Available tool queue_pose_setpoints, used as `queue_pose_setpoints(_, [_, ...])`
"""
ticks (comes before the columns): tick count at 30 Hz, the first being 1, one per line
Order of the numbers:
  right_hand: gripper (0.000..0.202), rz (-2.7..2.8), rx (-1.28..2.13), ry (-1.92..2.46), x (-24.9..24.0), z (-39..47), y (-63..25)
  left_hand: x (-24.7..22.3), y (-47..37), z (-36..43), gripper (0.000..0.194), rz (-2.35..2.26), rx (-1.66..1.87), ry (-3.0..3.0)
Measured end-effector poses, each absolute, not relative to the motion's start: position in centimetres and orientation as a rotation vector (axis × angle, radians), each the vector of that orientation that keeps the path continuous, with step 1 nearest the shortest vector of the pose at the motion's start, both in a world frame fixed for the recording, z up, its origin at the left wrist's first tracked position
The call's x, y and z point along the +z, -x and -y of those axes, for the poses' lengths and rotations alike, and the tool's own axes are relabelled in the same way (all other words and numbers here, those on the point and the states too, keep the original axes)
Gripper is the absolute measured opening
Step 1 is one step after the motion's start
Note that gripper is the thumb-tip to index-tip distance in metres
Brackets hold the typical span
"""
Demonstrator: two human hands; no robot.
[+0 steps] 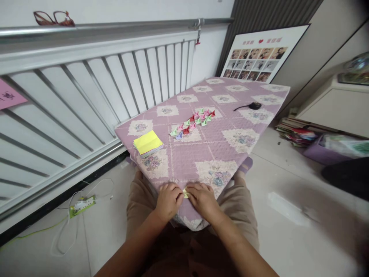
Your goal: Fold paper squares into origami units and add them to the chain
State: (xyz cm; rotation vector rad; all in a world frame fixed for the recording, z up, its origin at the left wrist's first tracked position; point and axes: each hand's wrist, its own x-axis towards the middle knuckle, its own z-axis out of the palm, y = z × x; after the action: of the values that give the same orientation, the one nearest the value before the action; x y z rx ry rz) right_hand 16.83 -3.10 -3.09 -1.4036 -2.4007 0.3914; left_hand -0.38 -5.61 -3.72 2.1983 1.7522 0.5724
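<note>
A small folded piece of yellow paper point(186, 193) lies at the table's near corner, between my two hands. My left hand point(169, 200) is closed, its fingertips at the paper's left side. From the right, my right hand point(203, 199) grips the same paper with fingers pressed together. Much of the paper is hidden under the fingers. Ahead to the left sits a stack of square paper point(148, 143) with a yellow sheet on top. Several small folded paper pieces point(192, 122) in green, pink, red and blue stand in rows on the middle of the table.
A floral purple cloth covers the table point(196, 154). Toward its right side lies a small black object point(255, 105) with a thin tail. A white radiator point(115, 80) runs along the left edge. A photo board point(259, 54) leans behind the table. A power strip point(82, 205) is on the floor.
</note>
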Motion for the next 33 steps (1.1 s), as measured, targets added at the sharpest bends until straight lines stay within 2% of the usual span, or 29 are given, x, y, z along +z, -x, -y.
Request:
queue_pose_setpoints(7, [0.016,2.587,0.098,1.520,-1.6,3.2,-14.5,-4.1,0.1,5.5,0.009,-1.768,0.629,-2.179])
queue_pose_setpoints(12, [0.015,2.538,0.141,1.488,-0.8,2.6,-14.9,-3.4,0.3,5.8,0.027,-1.661,1.081,-2.025])
queue_pose_setpoints(16, [0.017,2.258,0.403,1.458,-0.3,2.4,-15.6,-2.6,0.0,6.6,0.035,-1.624,1.261,-1.858])
queue_pose_setpoints(22, [0.014,1.746,1.119,1.240,0.1,3.1,-15.5,-2.5,-1.1,6.8,0.055,-1.427,1.210,-1.469])
queue_pose_setpoints(28, [0.016,1.454,1.402,1.136,-0.8,3.7,-15.3,-1.4,-0.9,6.5,0.028,-1.284,1.188,-1.160])
queue_pose_setpoints(33, [0.015,1.442,1.505,1.117,-0.6,4.0,-15.3,-0.9,-0.7,6.5,0.016,-1.283,1.189,-1.068])
